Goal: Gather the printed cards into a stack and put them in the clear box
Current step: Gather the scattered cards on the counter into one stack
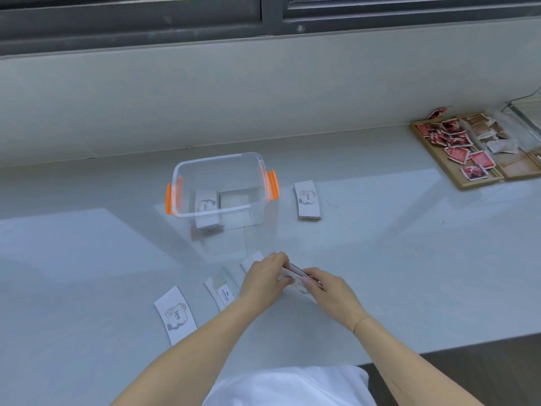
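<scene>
Your left hand [268,278] and right hand [328,288] meet near the front middle of the grey counter [380,259]. Both hands grip a small stack of cards [295,275] between them: the left fingers close on its left end, and the right thumb and fingers pinch its right side. The stack is tilted, one long edge raised. Whether its lower edge touches the counter cannot be told.

Loose cards lie around your hands:
- One card printed "love" [175,315] lies flat at the front left, well apart from the others.
- A few overlapping cards [224,291] lie just left of your left hand, partly hidden under it.
- A separate pile of cards [307,200] lies just right of the box.

The clear box [222,186], with orange latches [169,199] on both short sides, stands open behind your hands. A bundle of cards [206,202] already sits in its left half.

A wooden tray [456,180] of red and brown packets rests at the far right of the counter.
</scene>
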Motion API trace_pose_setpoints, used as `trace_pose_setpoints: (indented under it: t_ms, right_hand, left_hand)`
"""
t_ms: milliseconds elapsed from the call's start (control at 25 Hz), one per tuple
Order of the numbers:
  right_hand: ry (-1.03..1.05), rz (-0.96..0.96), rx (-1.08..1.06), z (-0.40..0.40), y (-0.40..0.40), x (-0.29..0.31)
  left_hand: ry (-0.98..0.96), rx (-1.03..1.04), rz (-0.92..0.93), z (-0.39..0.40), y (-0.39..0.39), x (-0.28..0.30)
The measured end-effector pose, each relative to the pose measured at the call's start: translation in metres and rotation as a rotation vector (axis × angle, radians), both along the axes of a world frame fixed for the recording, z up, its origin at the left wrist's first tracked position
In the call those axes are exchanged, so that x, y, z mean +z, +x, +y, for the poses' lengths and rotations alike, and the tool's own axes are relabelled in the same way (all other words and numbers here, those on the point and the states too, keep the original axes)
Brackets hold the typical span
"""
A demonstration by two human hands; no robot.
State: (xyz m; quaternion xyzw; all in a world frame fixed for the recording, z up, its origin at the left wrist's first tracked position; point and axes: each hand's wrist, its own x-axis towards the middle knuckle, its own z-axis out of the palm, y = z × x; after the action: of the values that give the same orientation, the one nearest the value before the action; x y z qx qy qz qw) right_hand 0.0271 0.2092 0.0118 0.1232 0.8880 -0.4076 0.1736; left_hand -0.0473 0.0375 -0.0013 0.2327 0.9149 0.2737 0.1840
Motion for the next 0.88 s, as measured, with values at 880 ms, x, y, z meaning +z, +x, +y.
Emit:
trace_pose_setpoints:
  t_ms: [880]
  right_hand:
    - [0.722, 0.147, 0.257, -0.015, 0.001, -0.022]
  left_hand:
    - [-0.283, -0.309, 0.216, -0.038, -0.018, -0.013]
